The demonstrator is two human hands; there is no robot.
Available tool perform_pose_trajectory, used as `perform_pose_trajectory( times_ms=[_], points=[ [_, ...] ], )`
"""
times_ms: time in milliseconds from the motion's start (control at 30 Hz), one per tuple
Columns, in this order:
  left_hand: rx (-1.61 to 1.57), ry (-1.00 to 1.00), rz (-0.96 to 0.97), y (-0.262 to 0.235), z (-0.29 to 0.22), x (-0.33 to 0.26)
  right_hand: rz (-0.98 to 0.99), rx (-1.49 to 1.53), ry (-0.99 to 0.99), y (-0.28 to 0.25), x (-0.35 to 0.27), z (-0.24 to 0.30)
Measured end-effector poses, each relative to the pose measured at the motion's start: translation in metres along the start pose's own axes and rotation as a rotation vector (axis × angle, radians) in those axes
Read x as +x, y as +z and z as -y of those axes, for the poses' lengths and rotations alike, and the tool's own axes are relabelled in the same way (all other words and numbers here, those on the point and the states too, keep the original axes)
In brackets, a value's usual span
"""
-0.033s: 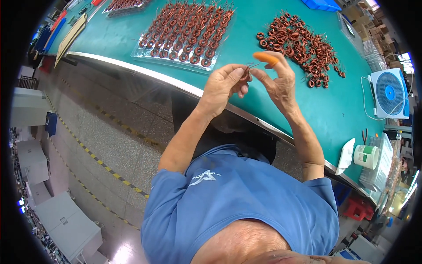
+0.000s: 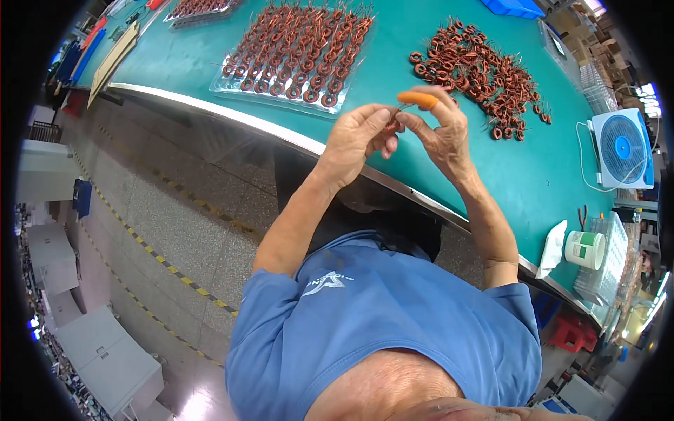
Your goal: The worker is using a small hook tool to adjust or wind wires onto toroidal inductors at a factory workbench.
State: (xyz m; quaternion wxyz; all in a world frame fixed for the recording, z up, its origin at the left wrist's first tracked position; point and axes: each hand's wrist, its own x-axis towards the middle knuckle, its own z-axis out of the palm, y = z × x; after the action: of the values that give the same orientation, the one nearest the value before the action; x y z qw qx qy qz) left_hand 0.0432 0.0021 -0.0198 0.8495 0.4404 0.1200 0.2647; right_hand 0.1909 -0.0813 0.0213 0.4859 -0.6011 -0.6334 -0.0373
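Observation:
My left hand (image 2: 357, 140) pinches a small copper-wound ring coil (image 2: 391, 126) between thumb and fingers, above the front edge of the green table. A thin wire lead sticks up from the coil. My right hand (image 2: 444, 130) is at the coil's right side, its thumb tip against it. An orange finger cot (image 2: 418, 99) covers the right index finger, which curls over to the lead. The fingers partly hide the coil. Beyond my left hand, a clear plastic tray (image 2: 281, 99) holds rows of similar coils. A loose heap of coils (image 2: 484, 74) lies beyond my right hand.
On the green table (image 2: 505, 189) a blue and white fan (image 2: 622, 149) stands at the right, with a white tub (image 2: 585, 250) and a white cloth (image 2: 554, 249) nearer me. A blue bin (image 2: 516, 7) sits at the far side. Another coil tray (image 2: 200, 10) is at far left.
My right hand has shifted slightly left. Its orange-covered index finger has come down to the wire lead, and the thumb has reached the coil. The left hand holds still.

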Motion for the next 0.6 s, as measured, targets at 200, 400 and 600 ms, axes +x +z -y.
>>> perform_pose_trajectory(
  times_ms=[200,400,600],
  points=[
    [0.261,0.035,0.111,-0.005,0.026,0.0,0.102,0.133,0.36,-0.003,-0.027,-0.015],
    [0.854,0.395,0.018,0.007,0.018,-0.013,0.184,0.654,0.611,-0.001,-0.033,-0.013],
    [0.776,0.438,0.057,0.013,0.012,-0.015,0.188,0.749,0.609,0.003,-0.034,-0.02]
  ],
)
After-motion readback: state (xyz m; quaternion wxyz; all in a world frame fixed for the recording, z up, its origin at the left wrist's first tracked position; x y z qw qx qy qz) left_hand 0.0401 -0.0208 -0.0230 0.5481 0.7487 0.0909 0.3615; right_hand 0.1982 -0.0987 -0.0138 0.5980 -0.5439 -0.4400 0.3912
